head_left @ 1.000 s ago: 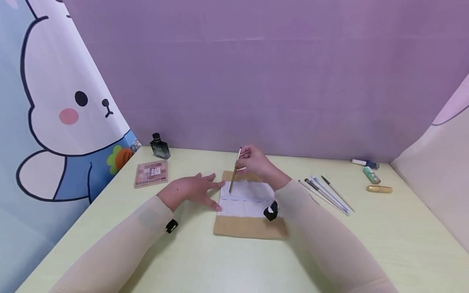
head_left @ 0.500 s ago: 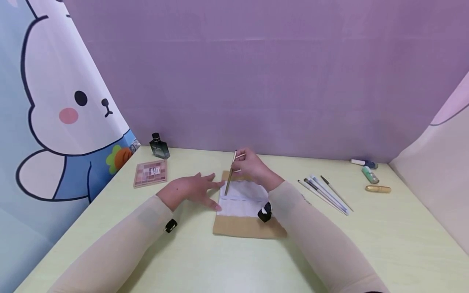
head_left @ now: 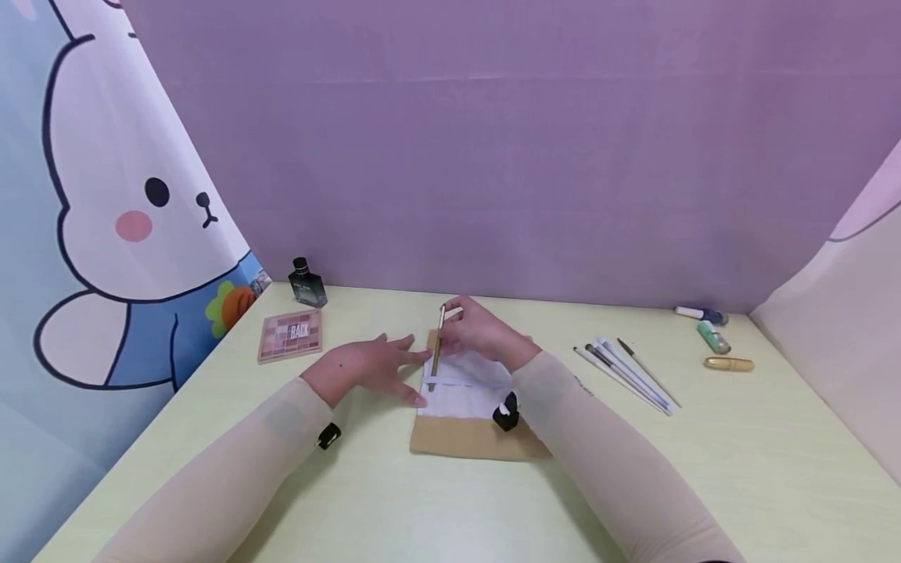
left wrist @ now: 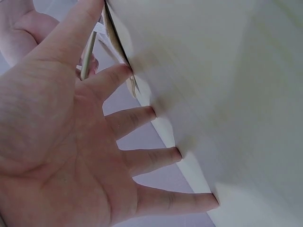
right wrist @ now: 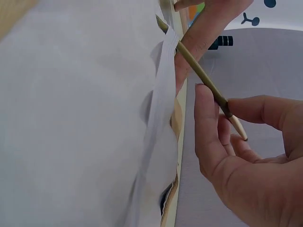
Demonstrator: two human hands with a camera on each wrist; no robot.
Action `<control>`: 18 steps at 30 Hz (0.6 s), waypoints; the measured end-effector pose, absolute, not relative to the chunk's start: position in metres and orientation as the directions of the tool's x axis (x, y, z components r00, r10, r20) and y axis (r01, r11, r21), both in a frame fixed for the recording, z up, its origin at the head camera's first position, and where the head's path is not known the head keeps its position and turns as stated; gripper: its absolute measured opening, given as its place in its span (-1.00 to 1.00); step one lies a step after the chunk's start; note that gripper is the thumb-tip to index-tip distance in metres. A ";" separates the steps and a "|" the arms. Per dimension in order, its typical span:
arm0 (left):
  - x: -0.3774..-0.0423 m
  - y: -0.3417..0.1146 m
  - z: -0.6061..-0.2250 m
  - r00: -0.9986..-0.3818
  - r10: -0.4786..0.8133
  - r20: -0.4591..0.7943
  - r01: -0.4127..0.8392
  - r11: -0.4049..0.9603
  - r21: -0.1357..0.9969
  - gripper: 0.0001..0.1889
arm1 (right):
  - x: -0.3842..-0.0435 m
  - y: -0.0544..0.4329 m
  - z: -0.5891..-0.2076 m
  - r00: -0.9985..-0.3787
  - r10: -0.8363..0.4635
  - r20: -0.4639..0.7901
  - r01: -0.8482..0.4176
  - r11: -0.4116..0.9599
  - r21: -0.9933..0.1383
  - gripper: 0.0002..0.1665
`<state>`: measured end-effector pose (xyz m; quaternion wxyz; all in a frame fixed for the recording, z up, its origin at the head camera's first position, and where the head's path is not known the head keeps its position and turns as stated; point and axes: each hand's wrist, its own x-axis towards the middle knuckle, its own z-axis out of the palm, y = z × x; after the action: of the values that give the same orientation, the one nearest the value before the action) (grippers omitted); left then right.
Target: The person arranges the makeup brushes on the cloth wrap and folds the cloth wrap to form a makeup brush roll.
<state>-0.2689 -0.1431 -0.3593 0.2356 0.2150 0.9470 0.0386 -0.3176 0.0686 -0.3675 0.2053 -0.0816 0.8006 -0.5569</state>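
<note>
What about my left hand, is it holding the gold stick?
No, the right hand pinches the gold stick; the left hand is spread.

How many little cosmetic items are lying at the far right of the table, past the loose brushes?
3: the blue-and-white one farthest back, the green one just in front of it, and the gold one frontmost. None appear hidden there.

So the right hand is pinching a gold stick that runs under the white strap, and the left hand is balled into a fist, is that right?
Not quite: the left hand isn't a fist. The left wrist view shows its fingers straight and spread. The right hand does pinch the gold stick, which runs under the white strap.
</note>
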 end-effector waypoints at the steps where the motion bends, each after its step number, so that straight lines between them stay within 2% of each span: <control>1: -0.269 -0.143 -0.360 -0.795 0.429 -0.429 0.391 0.903 0.177 0.04 | -0.318 0.068 -0.368 -0.898 -0.366 -0.243 0.100 0.368 -0.925 -0.29; 10: -0.268 -0.144 -0.362 -0.798 0.422 -0.430 0.391 0.906 0.163 0.03 | -0.311 0.064 -0.372 -0.842 -0.432 -0.322 0.157 0.376 -0.913 -0.17; 18: -0.268 -0.142 -0.362 -0.811 0.397 -0.431 0.378 0.916 0.133 0.03 | -0.306 0.065 -0.371 -0.857 -0.420 -0.299 0.055 0.502 -0.863 -0.18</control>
<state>-0.2683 -0.1421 -0.3616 0.2308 0.2035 0.9513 0.0207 -0.3059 0.0653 -0.3706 0.2440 -0.1100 0.8315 -0.4868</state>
